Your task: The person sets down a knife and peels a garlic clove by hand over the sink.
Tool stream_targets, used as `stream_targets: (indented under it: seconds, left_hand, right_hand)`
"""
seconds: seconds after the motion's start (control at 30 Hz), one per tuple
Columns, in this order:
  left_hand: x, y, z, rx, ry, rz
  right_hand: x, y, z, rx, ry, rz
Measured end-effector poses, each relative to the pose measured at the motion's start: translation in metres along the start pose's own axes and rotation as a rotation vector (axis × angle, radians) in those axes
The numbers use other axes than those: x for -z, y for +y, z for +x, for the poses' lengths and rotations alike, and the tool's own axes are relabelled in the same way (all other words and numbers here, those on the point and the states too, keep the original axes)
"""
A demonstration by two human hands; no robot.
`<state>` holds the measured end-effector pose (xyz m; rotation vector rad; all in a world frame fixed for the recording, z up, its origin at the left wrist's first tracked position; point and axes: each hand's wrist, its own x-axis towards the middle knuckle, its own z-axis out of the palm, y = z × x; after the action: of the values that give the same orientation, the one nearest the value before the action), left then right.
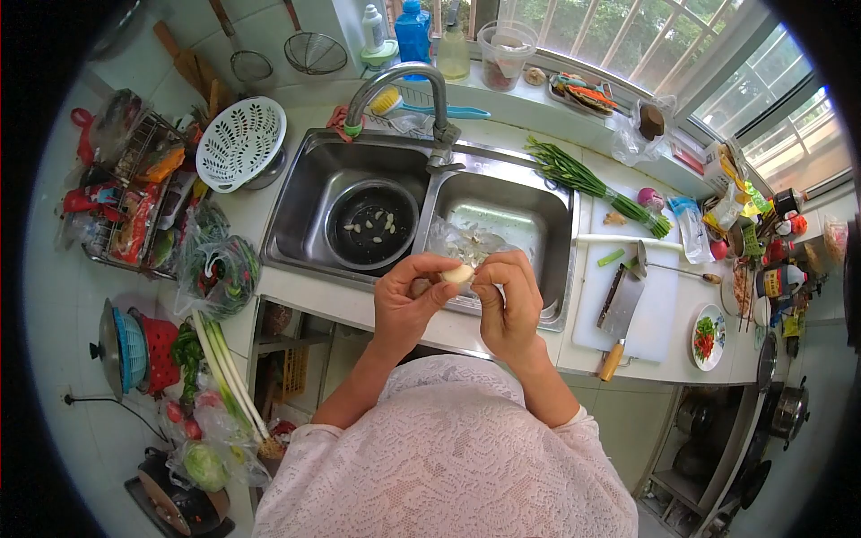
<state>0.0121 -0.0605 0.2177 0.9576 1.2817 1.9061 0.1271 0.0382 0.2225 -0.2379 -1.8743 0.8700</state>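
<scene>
Over the kitchen sink (314,170), holding a garlic clove (460,274) in the left hand (405,294), pinching its edge with the right hand (508,300). Apparently finished with the cloves (389,218) in the bowl (359,256), not yet with this one.

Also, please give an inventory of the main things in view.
garlic: one, cream, in left hand
sink: one, silver, centre
basin: one, dark, sink's left half
cloves: several, cream, in basin
tap: one, silver, behind sink
colander: one, white, left of sink
leeks: several, green-white, left side
chives: one bunch, green, right of sink
board: one, white, right of sink
cleaver: one, silver, on board
plate: one, white, beside board
left hand: one, bare, holding garlic
right hand: one, bare, near garlic
</scene>
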Motion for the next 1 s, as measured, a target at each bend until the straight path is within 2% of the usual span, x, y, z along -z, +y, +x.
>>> stream_targets:
  seconds: [0.07,0.23,0.33,0.43,0.5,0.67,1.0]
  left_hand:
    - [0.000,0.000,-0.001,0.005,0.063,0.052]
    - [0.002,0.002,-0.003,0.042,0.058,-0.015]
    - [0.001,0.001,-0.003,0.063,0.045,-0.066]
    - [0.002,-0.002,-0.003,0.050,0.027,-0.085]
    - [0.001,-0.002,-0.003,0.034,0.013,-0.090]
    - [0.005,-0.002,-0.007,0.130,-0.021,-0.203]
    - [0.000,0.002,-0.008,0.101,-0.027,-0.109]
  right_hand:
    - [0.000,-0.002,-0.001,-0.002,-0.004,0.002]
    - [0.000,-0.001,-0.005,0.010,-0.017,0.012]
    - [-0.004,0.007,-0.012,-0.105,0.038,0.126]
    - [-0.004,0.009,-0.005,-0.161,0.145,0.033]
    - [0.001,0.003,0.003,-0.086,0.150,-0.054]
    - [0.005,-0.004,0.001,-0.077,0.038,0.075]
    - [0.004,-0.001,-0.002,-0.101,0.022,0.096]
